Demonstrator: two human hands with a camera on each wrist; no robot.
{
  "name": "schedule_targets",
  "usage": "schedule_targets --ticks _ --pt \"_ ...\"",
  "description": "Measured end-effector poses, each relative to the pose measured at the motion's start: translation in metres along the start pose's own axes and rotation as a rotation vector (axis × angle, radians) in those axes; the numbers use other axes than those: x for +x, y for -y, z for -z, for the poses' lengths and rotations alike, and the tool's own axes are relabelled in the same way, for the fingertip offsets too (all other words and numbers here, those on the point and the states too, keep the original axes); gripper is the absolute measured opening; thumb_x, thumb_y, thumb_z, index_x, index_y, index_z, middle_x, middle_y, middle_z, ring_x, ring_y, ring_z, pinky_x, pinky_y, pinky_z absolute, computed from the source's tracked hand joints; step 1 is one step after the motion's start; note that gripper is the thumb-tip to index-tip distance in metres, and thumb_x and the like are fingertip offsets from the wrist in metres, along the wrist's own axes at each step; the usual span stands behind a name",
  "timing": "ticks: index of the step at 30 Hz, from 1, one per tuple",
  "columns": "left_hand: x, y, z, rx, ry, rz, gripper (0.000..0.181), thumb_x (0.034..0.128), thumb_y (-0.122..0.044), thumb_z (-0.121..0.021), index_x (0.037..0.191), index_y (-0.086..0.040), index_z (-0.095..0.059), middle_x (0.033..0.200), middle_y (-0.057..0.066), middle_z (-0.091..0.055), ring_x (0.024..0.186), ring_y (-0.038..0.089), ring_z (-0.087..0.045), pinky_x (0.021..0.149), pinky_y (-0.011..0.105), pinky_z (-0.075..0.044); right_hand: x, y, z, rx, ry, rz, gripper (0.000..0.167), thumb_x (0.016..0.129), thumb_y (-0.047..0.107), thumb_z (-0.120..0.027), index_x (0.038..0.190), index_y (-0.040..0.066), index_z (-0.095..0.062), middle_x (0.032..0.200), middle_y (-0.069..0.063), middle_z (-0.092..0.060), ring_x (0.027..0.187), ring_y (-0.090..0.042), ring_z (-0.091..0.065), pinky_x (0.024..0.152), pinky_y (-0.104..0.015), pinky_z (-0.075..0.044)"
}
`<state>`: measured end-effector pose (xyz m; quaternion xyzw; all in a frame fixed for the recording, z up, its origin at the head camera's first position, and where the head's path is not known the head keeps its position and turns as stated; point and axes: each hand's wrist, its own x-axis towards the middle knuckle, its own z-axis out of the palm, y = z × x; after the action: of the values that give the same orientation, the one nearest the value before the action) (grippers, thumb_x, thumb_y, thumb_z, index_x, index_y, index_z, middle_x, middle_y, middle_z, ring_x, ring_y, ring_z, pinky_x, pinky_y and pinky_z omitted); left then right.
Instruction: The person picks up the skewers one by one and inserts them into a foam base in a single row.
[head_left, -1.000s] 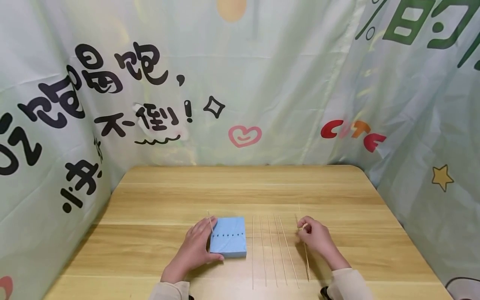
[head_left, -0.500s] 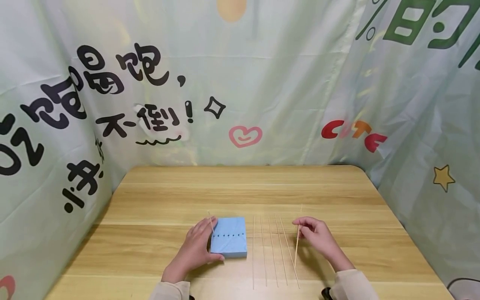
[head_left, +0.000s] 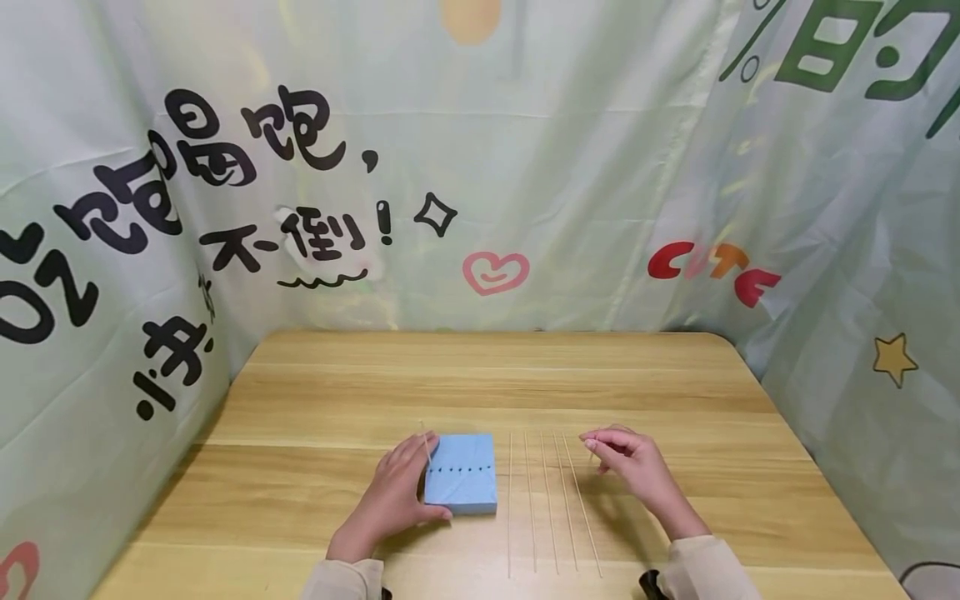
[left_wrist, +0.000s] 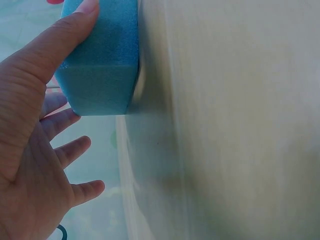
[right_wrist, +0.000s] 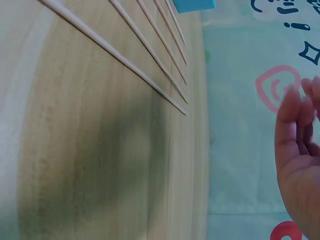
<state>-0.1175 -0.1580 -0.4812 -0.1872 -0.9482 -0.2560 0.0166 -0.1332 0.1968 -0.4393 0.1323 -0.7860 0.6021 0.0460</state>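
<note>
Head cam: left hand (head_left: 397, 490) grips the blue block (head_left: 463, 490) by its left side on the bench (head_left: 480, 375), a lone stick (head_left: 427, 448) poking up by the fingers. Five sticks (head_left: 549, 500) lie just right of it; right hand (head_left: 628, 460) pinches a thin stick (head_left: 590, 457), barely visible. Left wrist: thumb on the block, other fingers fanned out. Right wrist: fingertips bunched together.

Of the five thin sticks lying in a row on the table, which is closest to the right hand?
The rightmost stick, farthest from the blue block. It slants most, and the other four sticks lie between it and the block.
</note>
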Motion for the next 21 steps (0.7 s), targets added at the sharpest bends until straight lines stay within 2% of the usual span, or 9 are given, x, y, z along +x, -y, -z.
schedule_targets --ticks 5,10,17,21 --pt "-0.001 0.001 0.000 -0.007 0.006 0.008 0.111 0.0585 -0.048 -0.085 0.146 -0.004 -0.032 0.150 0.011 -0.034 0.138 0.034 -0.026 0.109 0.059 -0.020 0.003 0.002 -0.002 -0.042 -0.048 0.071 0.013 0.085 0.002 -0.067 0.093 -0.007 -0.071 0.090 -0.002 -0.060 0.078 -0.002 -0.055 0.062 -0.022 -0.053" --pt "-0.001 0.002 0.000 -0.005 0.005 0.009 0.111 0.0587 -0.048 -0.085 0.146 -0.004 -0.032 0.151 0.011 -0.033 0.138 0.035 -0.026 0.109 0.059 -0.019 0.008 0.005 -0.006 -0.037 -0.033 0.115 0.012 0.085 0.002 -0.067 0.093 -0.006 -0.072 0.093 -0.003 -0.065 0.091 -0.001 -0.057 0.075 -0.015 -0.051" --pt "0.000 0.001 0.001 0.004 0.004 -0.002 0.113 0.0586 -0.048 -0.085 0.147 -0.003 -0.031 0.150 0.013 -0.033 0.138 0.036 -0.026 0.109 0.059 -0.020 0.017 0.017 -0.017 -0.010 0.017 0.063 0.017 0.088 0.009 -0.066 0.097 -0.005 -0.071 0.098 -0.009 -0.066 0.087 -0.006 -0.061 0.073 -0.022 -0.054" --pt "0.000 0.000 0.000 0.002 0.006 -0.001 0.113 0.0590 -0.048 -0.085 0.147 -0.003 -0.030 0.151 0.014 -0.032 0.138 0.036 -0.026 0.109 0.059 -0.019 0.024 0.028 -0.030 0.024 0.049 0.051 0.014 0.088 0.011 -0.066 0.087 -0.002 -0.069 0.109 -0.017 -0.066 0.092 -0.015 -0.063 0.073 -0.025 -0.055"
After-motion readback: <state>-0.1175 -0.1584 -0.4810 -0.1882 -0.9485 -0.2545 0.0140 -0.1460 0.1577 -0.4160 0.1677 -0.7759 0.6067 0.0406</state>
